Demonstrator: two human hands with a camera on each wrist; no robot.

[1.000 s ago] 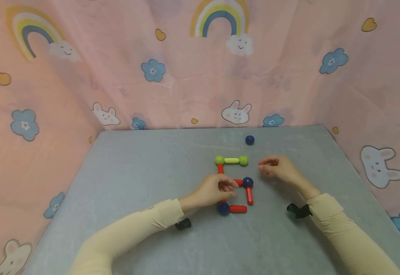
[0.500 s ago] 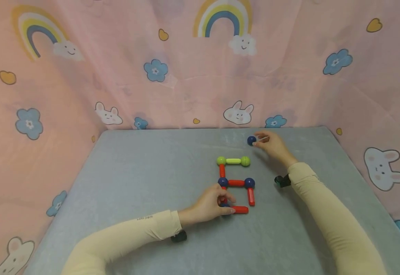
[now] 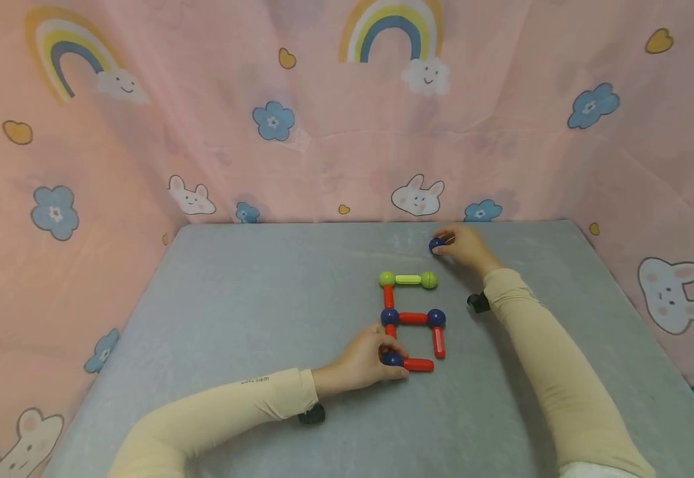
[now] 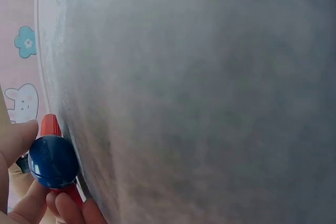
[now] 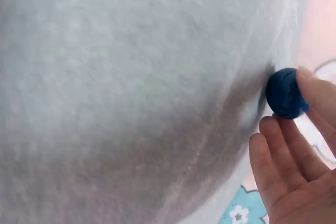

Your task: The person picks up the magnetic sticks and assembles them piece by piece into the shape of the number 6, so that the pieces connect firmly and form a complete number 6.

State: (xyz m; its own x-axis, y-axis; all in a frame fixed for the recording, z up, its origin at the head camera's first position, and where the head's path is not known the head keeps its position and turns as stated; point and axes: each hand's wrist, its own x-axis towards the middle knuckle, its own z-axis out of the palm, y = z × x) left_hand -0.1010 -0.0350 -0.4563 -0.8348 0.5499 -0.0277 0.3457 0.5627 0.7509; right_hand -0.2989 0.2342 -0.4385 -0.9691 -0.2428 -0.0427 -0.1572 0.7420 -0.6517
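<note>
Red rods and blue balls form a square-like shape on the table, with a red rod [image 3: 388, 297] leading up to a light green ball [image 3: 387, 279], a light green rod [image 3: 408, 279] and another green ball [image 3: 428, 279]. My left hand [image 3: 359, 360] holds the lower-left blue ball [image 4: 53, 161] between thumb and fingers; a red rod [image 3: 420, 365] extends right from it. Near the back edge, my right hand [image 3: 466, 248] pinches a separate blue ball [image 5: 286, 93]. One upright red rod [image 3: 439, 342] hangs from the right-hand blue ball [image 3: 436, 318], its lower end apart from the bottom rod.
A grey cloth-covered table [image 3: 251, 285] carries everything. Pink patterned curtains [image 3: 323, 153] stand behind it and on both sides. Dark wrist cameras [image 3: 312, 414] hang under both sleeves, close over the tabletop.
My right hand has reached toward the back and taken hold of the separate blue ball. My left hand has come down from the middle of the shape and gripped its lower-left ball.
</note>
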